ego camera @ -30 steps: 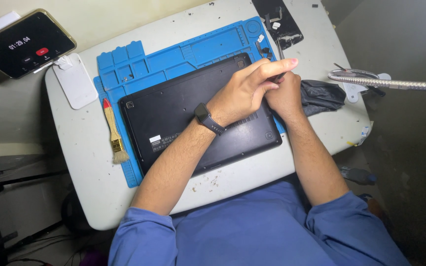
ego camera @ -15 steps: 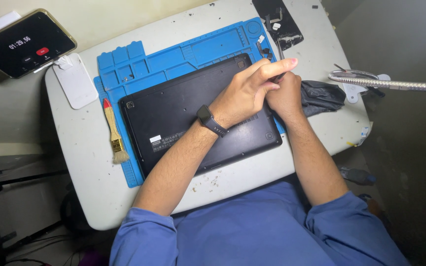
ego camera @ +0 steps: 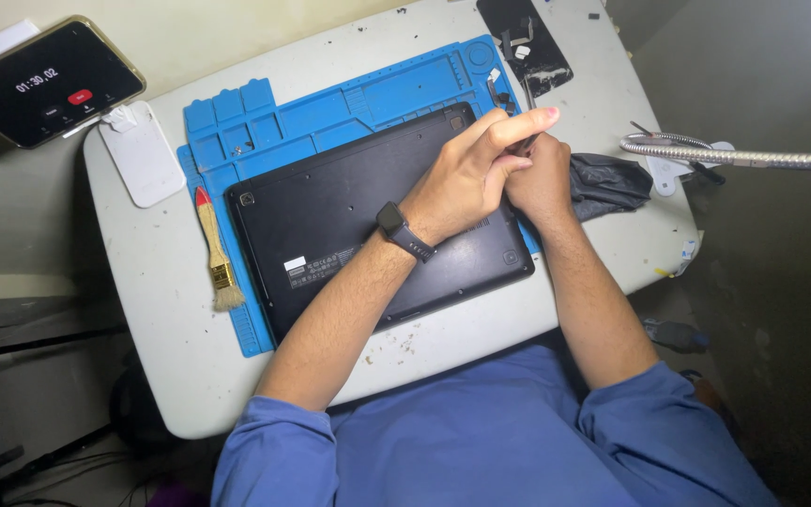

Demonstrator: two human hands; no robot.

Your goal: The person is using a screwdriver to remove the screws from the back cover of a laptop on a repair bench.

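A black laptop (ego camera: 330,216) lies bottom up on a blue work mat (ego camera: 349,94). Both my hands meet over its far right corner. My left hand (ego camera: 466,178), with a black watch (ego camera: 396,227) on the wrist, pinches the top of a thin dark tool (ego camera: 525,144) with fingertips together. My right hand (ego camera: 539,183) is curled around the same tool just below and partly tucked behind the left hand. The tool's tip and the spot it touches are hidden by my fingers.
A small brush (ego camera: 214,252) with a red tip lies left of the laptop on the mat's edge. A phone (ego camera: 44,83) and a white pad (ego camera: 143,164) sit at the far left. A dark cloth (ego camera: 612,183), a flexible metal lamp arm (ego camera: 743,157) and a dark part (ego camera: 527,42) are at the right.
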